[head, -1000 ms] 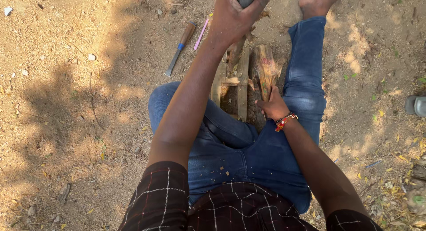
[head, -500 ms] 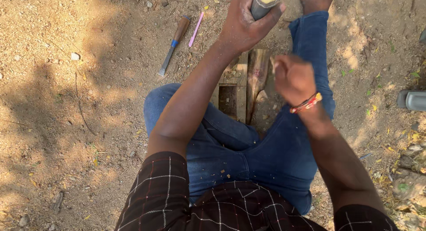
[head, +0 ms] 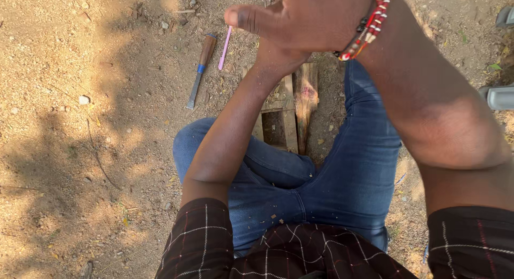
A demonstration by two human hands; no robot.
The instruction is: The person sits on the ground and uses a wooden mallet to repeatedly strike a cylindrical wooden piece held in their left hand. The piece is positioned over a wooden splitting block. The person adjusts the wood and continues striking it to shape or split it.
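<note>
My right hand (head: 305, 16) is raised close to the camera at the top of the view, thumb stretched left, a red beaded bracelet (head: 367, 24) on its wrist. Its fingers run off the frame's top. My left hand (head: 273, 57) reaches forward under it and is mostly hidden behind it; only its heel and wrist show. On the ground between my jeans-clad legs lies a pale wooden block (head: 284, 113) with a reddish carved piece of wood (head: 306, 97) beside it.
A chisel (head: 199, 70) with a wooden handle and blue band lies on the dirt to the left, a thin pink stick (head: 224, 47) next to it. Grey objects (head: 500, 97) sit at the right edge. Pebbles and twigs dot the sandy ground.
My right hand has lifted from the wood up towards the camera and now covers my left hand and the cylindrical object it was holding up.
</note>
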